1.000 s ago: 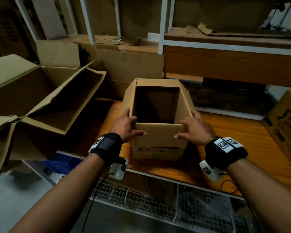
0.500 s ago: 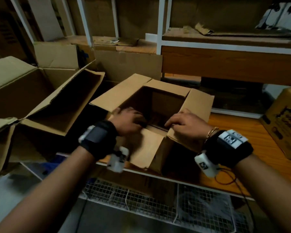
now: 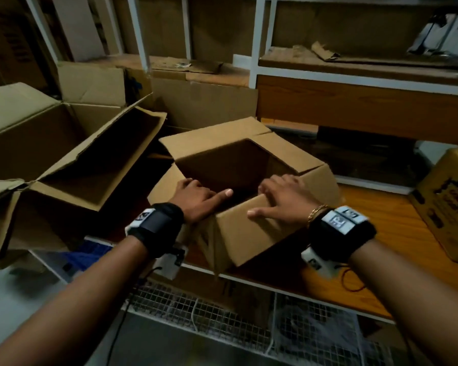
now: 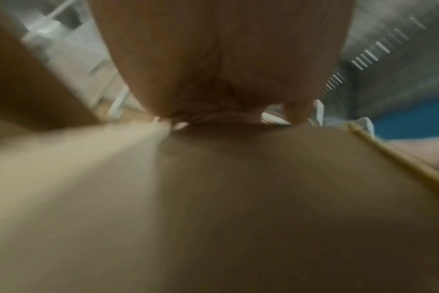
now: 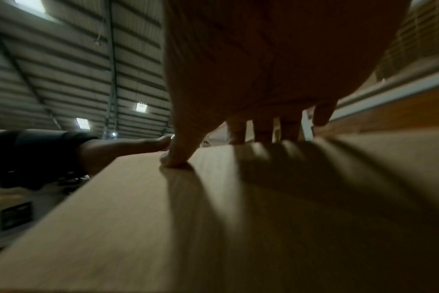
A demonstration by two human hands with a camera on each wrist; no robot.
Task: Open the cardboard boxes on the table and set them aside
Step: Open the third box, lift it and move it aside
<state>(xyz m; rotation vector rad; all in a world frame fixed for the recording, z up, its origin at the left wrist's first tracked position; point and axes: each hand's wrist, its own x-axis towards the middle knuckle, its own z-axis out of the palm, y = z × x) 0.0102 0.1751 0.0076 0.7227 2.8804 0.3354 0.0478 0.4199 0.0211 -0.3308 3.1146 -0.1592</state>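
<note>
Between the hands, on the worktop [image 3: 397, 233], the opened box [image 3: 249, 220] is sitting tilted, the left hand [image 3: 196, 199] and right hand [image 3: 283, 200] both hooking fingers over its near rim, and it is looking light, stiff, best gripped at opposite walls.

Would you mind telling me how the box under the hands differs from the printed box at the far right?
The box under the hands has its flaps folded out and its inside showing; the printed box looks closed. The first is plain, gripped by the left hand and right hand; the second carries dark print and is untouched. Both are brown cardboard on the wooden table.
</note>
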